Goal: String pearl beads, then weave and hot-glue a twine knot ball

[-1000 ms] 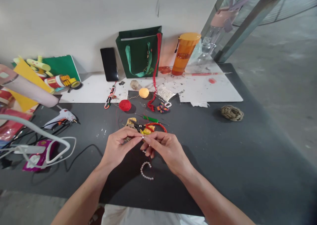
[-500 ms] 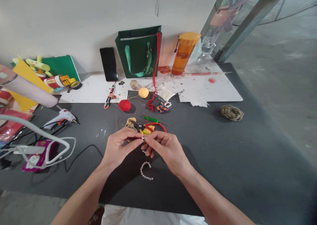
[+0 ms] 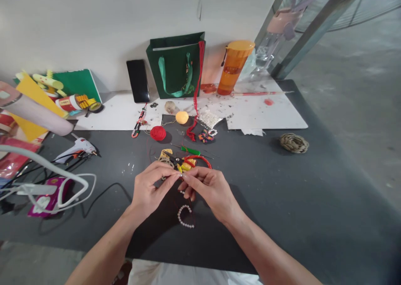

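My left hand (image 3: 152, 187) and my right hand (image 3: 208, 189) meet fingertip to fingertip over the grey table. Both are closed in a pinch around a small pearl bead (image 3: 181, 175); any thread at that spot is too fine to make out. A few more beads (image 3: 182, 192) show under my right fingers. Below them, a curved strand of pearl beads (image 3: 179, 214) on a thin dark thread lies on the table. Just beyond my hands are red-handled scissors (image 3: 205, 159), partly covered by my fingers, and a green-handled hook tool (image 3: 190, 151).
Behind lie a red yarn ball (image 3: 158, 133), a yellow ball (image 3: 182, 117) and a bag of beads (image 3: 209, 118). A phone (image 3: 138, 81), green paper bag (image 3: 175, 72) and orange bottle (image 3: 234, 67) stand farther back. At left are a glue gun (image 3: 78, 149) and cables; at right, coiled cord (image 3: 293, 143).
My left fingers have shifted very slightly around the bead. The strand and the other things on the table stay where they were.
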{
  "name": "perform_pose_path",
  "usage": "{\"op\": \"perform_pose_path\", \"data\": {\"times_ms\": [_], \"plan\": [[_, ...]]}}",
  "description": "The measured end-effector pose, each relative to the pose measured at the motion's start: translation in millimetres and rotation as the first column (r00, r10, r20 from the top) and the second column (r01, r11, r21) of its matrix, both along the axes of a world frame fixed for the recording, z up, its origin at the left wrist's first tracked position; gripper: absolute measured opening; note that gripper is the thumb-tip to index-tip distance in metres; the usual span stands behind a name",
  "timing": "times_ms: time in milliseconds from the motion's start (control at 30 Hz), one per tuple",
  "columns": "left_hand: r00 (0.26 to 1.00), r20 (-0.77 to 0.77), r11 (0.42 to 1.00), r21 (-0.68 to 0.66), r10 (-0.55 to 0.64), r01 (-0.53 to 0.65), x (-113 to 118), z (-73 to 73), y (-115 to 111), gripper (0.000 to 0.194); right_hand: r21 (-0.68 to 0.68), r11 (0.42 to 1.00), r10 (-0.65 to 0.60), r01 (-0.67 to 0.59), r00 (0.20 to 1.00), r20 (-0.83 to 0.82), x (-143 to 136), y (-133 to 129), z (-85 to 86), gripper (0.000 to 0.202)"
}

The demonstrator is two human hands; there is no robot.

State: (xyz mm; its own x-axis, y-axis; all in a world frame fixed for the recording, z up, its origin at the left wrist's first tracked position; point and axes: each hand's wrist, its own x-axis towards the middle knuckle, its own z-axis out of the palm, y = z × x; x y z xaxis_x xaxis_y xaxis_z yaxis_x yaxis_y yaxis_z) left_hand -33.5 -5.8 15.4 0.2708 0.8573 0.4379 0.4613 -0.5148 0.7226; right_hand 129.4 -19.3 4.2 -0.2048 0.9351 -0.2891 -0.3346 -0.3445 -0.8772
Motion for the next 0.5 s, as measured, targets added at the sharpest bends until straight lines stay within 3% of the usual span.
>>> {"op": "perform_pose_path", "data": {"times_ms": [300,500], "plan": [[0.998,-0.05,0.999,0.019,0.035,-0.034,1.8,-1.9,-1.9,0.009,-0.02,0.999,0.027,-0.028,0.999,-0.035,-2.2,0.3,-1.1,0.03],[0.99,-0.134,0.985,0.172,0.041,-0.018,2.5,-7.5,-2.6,0.009,-0.025,0.997,0.071,-0.073,0.995,-0.075,-1.0,1.5,-1.1,0.036]]}}
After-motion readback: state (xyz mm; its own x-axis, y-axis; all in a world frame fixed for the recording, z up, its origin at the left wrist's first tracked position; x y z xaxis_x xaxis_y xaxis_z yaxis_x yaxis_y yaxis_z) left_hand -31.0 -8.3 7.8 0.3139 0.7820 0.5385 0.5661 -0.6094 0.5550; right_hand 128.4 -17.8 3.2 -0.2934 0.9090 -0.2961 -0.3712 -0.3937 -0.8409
